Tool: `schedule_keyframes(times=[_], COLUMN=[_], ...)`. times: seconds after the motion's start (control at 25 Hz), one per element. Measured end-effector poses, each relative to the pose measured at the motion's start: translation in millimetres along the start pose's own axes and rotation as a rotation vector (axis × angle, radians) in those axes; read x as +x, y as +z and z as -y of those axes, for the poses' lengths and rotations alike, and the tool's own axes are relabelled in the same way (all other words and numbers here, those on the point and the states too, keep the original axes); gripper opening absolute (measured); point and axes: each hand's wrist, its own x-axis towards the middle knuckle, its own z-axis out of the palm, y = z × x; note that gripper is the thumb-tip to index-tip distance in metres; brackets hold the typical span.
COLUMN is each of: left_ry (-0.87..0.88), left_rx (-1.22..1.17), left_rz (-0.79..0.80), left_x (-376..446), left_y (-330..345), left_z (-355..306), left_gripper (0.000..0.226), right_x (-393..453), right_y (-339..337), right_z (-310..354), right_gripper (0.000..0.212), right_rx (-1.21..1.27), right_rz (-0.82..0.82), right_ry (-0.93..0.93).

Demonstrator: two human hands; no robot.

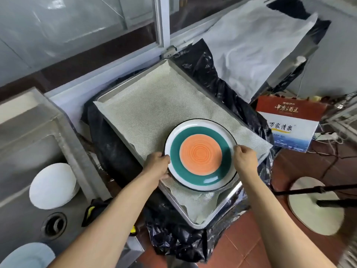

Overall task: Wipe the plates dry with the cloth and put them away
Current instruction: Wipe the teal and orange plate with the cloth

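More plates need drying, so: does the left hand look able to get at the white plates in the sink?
Probably yes, once freed. The left hand grips the colourful plate with the right hand; the white plates lie uncovered in the sink on its side.

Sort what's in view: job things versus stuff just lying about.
Job: plate, gripped at its rim by left hand and right hand; lined tray; white plates in the sink.
Lying about: box, black plastic, lamp base.
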Motion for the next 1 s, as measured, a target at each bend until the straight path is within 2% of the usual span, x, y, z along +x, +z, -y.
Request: schedule_keyframes(times=[0.08,0.2,0.24,0.36,0.4,0.48,0.56,0.64,0.72,0.84,1.0], left_ry=[0.026,0.062,0.063,0.029,0.023,0.008,0.017,0.049,0.097,0.206,0.306], left_rx=[0.032,0.108,0.118,0.097,0.072,0.024,-0.007,-0.008,-0.025,-0.083,-0.023], left_rz=[-0.011,-0.008,-0.002,0.008,0.016,0.033,0.063,0.097,0.104,0.077,-0.002], left_x=[3,12,17,26,29,31,30,24,16,2,-20], left_y=[8,15,16,14,12,8,3,-2,-7,-21,-50], left_z=[-1,6,12,24,26,29,31,34,40,48,64], left_gripper=[0.026,0.056,0.054,0.019,0.018,0.031,0.036,0.032,0.017,0.021,0.040], right_x=[9,15,15,13,12,9,2,-6,-18,-42,-79], right_y=[3,8,10,12,12,12,13,18,26,44,68], right_z=[-5,-10,-12,-17,-19,-22,-19,-14,-6,10,25], right_gripper=[0.038,0.036,0.036,0.036,0.036,0.034,0.027,0.019,0.032,0.032,0.030], right_rx=[-0.021,-0.054,-0.062,-0.071,-0.068,-0.047,-0.033,-0.083,-0.112,-0.050,-0.001], right_rz=[0.029,0.058,0.062,0.053,0.050,0.036,0.007,-0.033,-0.039,0.033,0.142], right_ry=[0.023,0.052,0.055,0.081,0.093,0.088,0.002,-0.111,-0.171,-0.278,-0.393])
